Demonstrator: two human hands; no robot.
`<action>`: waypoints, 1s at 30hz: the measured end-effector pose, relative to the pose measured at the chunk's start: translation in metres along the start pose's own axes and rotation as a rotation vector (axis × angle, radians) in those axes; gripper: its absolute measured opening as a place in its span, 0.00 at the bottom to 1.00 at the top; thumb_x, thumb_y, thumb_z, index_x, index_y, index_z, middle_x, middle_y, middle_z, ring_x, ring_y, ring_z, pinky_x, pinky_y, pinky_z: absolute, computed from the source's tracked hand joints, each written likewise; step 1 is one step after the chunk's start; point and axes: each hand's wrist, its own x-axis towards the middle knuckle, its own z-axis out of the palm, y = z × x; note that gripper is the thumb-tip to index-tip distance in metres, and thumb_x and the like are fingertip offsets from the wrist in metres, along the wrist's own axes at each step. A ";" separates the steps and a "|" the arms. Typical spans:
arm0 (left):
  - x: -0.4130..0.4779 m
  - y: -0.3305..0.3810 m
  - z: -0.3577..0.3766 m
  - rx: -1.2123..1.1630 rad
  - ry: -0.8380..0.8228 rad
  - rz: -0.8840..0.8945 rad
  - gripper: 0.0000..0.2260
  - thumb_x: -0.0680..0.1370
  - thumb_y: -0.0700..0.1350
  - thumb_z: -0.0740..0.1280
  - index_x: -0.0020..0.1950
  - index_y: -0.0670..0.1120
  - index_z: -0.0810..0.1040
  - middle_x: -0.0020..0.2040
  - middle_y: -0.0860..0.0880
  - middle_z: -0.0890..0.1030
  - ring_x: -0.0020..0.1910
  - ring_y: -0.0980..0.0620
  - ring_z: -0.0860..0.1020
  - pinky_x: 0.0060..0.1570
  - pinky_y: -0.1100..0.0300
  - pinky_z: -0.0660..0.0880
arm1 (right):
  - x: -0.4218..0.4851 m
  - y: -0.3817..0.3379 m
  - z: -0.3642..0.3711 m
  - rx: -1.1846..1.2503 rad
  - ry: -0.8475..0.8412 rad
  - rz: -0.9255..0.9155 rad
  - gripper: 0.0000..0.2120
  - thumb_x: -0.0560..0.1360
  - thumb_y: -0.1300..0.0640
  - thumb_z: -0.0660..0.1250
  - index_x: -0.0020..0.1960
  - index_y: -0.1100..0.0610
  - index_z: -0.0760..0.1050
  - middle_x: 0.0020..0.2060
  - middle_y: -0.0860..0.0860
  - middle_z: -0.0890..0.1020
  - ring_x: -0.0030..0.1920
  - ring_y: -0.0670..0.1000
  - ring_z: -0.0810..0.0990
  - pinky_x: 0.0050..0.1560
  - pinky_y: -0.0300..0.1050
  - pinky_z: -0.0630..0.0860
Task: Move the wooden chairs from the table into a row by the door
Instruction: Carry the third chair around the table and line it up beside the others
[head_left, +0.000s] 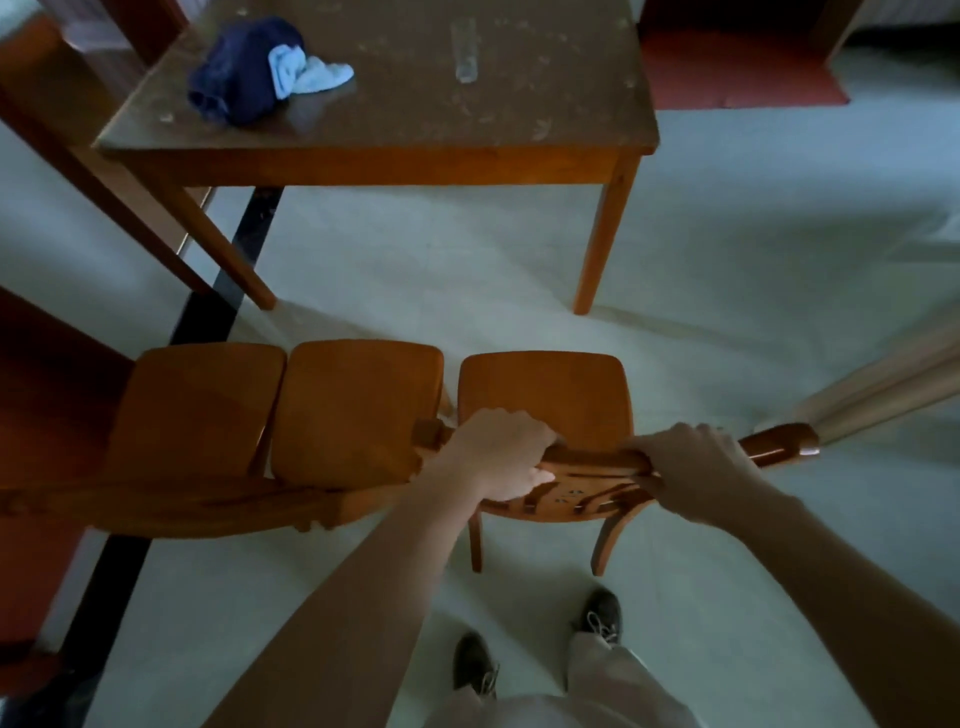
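Three wooden chairs stand side by side on the pale floor in front of me. The right chair (545, 395) has its top back rail gripped by both hands: my left hand (498, 452) near the rail's left end, my right hand (691, 467) further right. The rail's right end sticks out past my right hand. A small gap separates this chair from the middle chair (358, 405), which sits tight against the left chair (202, 410). Beyond them stands the wooden table (571, 119).
On the table lie a dark blue cloth bundle (234, 73) with a light blue cloth (311, 73) and a clear glass (466, 49). A dark floor strip (228, 275) runs on the left. A pale wooden frame edge (883, 384) is at the right. My shoes (597, 613) are below.
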 end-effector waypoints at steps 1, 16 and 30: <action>-0.011 0.000 0.009 0.011 0.005 0.016 0.17 0.84 0.54 0.66 0.71 0.51 0.78 0.38 0.57 0.77 0.32 0.57 0.76 0.34 0.63 0.73 | -0.009 -0.010 0.011 -0.009 0.001 0.006 0.12 0.84 0.41 0.60 0.67 0.39 0.72 0.32 0.38 0.69 0.31 0.40 0.72 0.39 0.38 0.69; -0.054 -0.024 0.071 0.069 0.156 0.032 0.16 0.83 0.59 0.67 0.67 0.54 0.82 0.56 0.50 0.88 0.46 0.47 0.86 0.52 0.50 0.84 | -0.021 -0.060 0.072 -0.034 0.112 0.087 0.11 0.85 0.38 0.58 0.64 0.36 0.73 0.44 0.41 0.84 0.41 0.50 0.86 0.42 0.44 0.77; -0.070 -0.029 0.079 0.057 0.174 0.070 0.15 0.83 0.54 0.68 0.68 0.52 0.81 0.52 0.49 0.88 0.39 0.49 0.83 0.46 0.53 0.83 | -0.031 -0.081 0.080 0.040 0.160 0.083 0.09 0.85 0.41 0.60 0.63 0.39 0.74 0.43 0.42 0.84 0.39 0.47 0.85 0.43 0.43 0.82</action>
